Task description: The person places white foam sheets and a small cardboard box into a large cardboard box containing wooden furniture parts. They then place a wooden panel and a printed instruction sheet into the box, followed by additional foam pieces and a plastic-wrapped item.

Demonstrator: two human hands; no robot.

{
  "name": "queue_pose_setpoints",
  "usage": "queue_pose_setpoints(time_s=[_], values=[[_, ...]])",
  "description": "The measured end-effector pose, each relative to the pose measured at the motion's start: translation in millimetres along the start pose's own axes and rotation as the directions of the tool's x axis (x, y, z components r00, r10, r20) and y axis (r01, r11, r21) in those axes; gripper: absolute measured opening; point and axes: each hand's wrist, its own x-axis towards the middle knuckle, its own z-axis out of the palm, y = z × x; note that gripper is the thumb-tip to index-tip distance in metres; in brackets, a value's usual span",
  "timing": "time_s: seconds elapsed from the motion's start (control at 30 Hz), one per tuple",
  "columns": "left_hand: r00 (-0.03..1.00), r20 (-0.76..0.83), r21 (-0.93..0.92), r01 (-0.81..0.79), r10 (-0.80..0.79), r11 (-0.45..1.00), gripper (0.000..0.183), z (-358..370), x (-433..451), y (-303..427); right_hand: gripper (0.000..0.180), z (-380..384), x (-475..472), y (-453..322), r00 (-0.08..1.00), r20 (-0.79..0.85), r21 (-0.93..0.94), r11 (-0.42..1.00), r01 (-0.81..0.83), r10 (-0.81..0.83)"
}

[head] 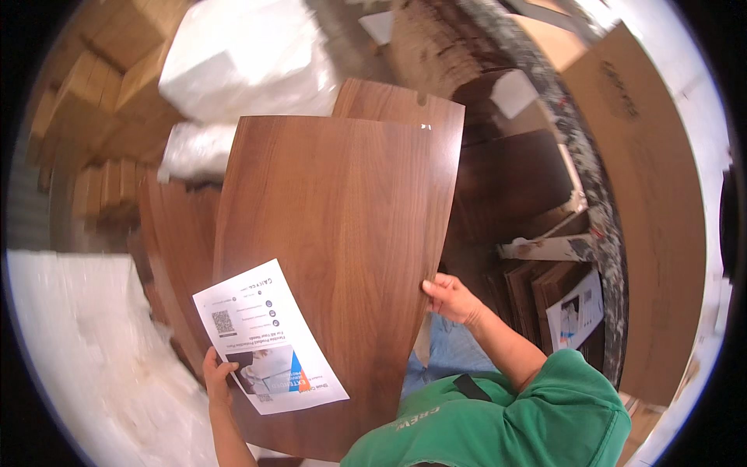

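Note:
A large brown wood-grain panel (344,210) lies before me, tilted in the view. My right hand (452,299) grips its right edge, thumb on top and fingers beneath. My left hand (219,373) is at the lower left, its thumb over the left edge of a printed paper sheet (303,362) that rests on the panel; the fingers are partly hidden behind the sheet and panel edge. Another wood-grain panel (402,105) shows behind the far end of the first, with a small notch or hole near its far edge.
Plastic-wrapped bundles stand ahead (251,58) and at the lower left (87,327). Cardboard boxes (111,99) are stacked at the far left. More brown panels (181,251) stand left. On the right are dark panels (513,175), another printed sheet (575,315) and a long cardboard piece (642,222).

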Motion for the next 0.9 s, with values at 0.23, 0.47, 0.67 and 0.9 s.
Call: queue_pose_setpoints(time_s=[0.23,0.47,0.67,0.9], values=[[0.922,0.312,-0.003,-0.238,0.227,0.971,0.058,3,-54,4,0.023,16,-155,29,0.969,0.167,0.056,0.983,0.173,-0.180],[0.863,0.473,0.022,-0.211,0.176,0.977,0.064,-1,-134,-6,0.031,33,-292,63,0.802,0.364,0.224,0.880,0.418,-0.473],[0.756,0.581,-0.032,-0.348,0.301,0.937,0.051,89,-265,66,0.060,56,-491,81,0.692,0.073,-0.288,0.649,0.704,-0.718],[0.353,0.851,-0.170,-0.517,0.389,0.839,0.048,224,-383,149,0.059,2,-624,100,0.486,-0.173,-0.083,0.505,0.859,-0.856]])
